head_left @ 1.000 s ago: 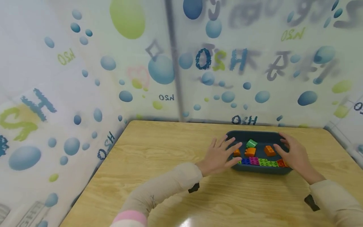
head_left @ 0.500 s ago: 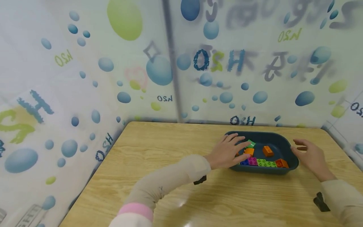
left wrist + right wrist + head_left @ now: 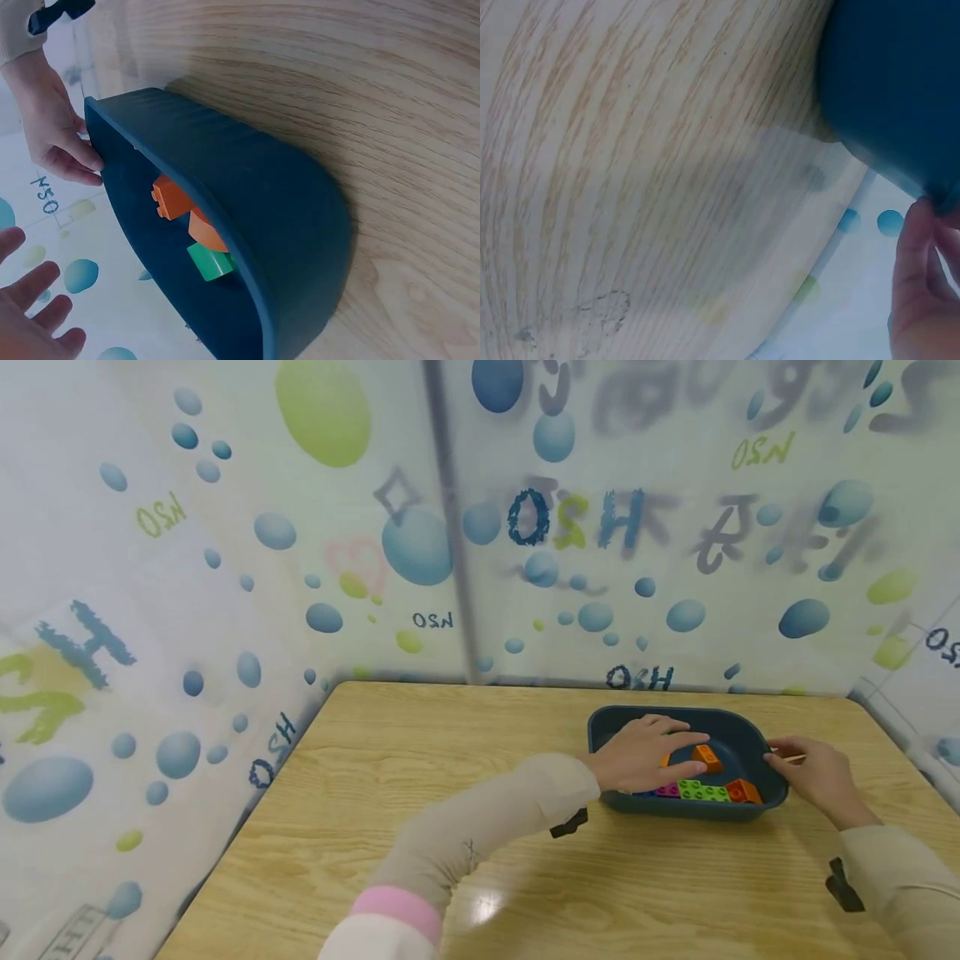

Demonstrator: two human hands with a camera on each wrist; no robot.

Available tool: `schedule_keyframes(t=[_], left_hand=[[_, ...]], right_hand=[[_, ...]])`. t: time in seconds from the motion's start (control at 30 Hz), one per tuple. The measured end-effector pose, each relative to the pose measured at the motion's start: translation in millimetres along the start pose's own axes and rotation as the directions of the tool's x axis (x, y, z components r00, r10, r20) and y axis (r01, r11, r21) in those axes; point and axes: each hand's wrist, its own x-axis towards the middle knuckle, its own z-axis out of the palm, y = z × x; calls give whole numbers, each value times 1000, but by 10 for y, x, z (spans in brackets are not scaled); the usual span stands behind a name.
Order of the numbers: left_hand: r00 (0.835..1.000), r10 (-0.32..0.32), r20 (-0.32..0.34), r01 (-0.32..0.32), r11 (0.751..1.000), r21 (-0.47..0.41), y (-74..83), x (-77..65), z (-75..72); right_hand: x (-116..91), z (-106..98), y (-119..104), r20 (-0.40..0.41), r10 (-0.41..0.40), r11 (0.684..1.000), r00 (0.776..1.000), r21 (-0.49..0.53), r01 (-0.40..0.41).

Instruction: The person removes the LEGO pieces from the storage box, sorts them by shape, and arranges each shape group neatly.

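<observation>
A dark blue plastic tub (image 3: 682, 811) with rounded corners sits on the table, holding several toy building blocks. Over its left half my left hand (image 3: 637, 755) hovers with fingers spread, gripping nothing; it covers some blocks in the head view. At the tub's right end, my right hand (image 3: 821, 778) pinches the rim between thumb and fingers, also seen by the right wrist camera. Inside lie an orange block (image 3: 707, 758), lime green blocks (image 3: 703, 792), an orange-red block (image 3: 742, 792) and a magenta block (image 3: 667, 791). A green block (image 3: 210, 262) shows in the left wrist view.
The wooden table (image 3: 450, 727) extends left and in front of the tub. Behind it stands a white wall covering (image 3: 525, 635) printed with blue and green bubbles. Dark straps (image 3: 569, 823) sit at both wrists.
My left hand has moved right, farther over the tub and its blocks. My right hand has drawn out from over the tub to its right end and now pinches the rim.
</observation>
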Motion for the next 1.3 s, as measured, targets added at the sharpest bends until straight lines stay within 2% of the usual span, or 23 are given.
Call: schedule_keyframes(t=[0.1,0.27,0.37,0.47,0.6,0.73,0.9,1.07,1.3], left_hand=[[1000,8,18,-8,1000,-2,20,77,41],[999,13,48,-14,1000,25,42,173,167],[999,12,33,-12,1000,14,58,222,247],[1000,-24,-3,24,995,-97,74,269,310],[997,-75,-19,66,954,-292,88,336,355],[998,-62,9,61,927,-371,104,429,363],[997,-48,63,69,920,-385,136,561,385],[991,-47,125,93,914,-395,168,654,502],[978,-79,192,153,900,-408,219,772,657]], right_hand=[[10,0,11,15,14,1000,1000,11,-14],[25,-15,48,81,87,994,993,59,-92],[24,-20,69,98,117,989,988,82,-125],[22,-16,78,102,129,985,986,104,-139],[22,-11,72,99,125,982,987,130,-137],[25,-16,81,97,117,982,988,137,-130],[46,-25,109,112,132,981,985,126,-146],[41,-32,110,130,135,979,982,137,-153],[41,-27,117,127,124,980,984,140,-142]])
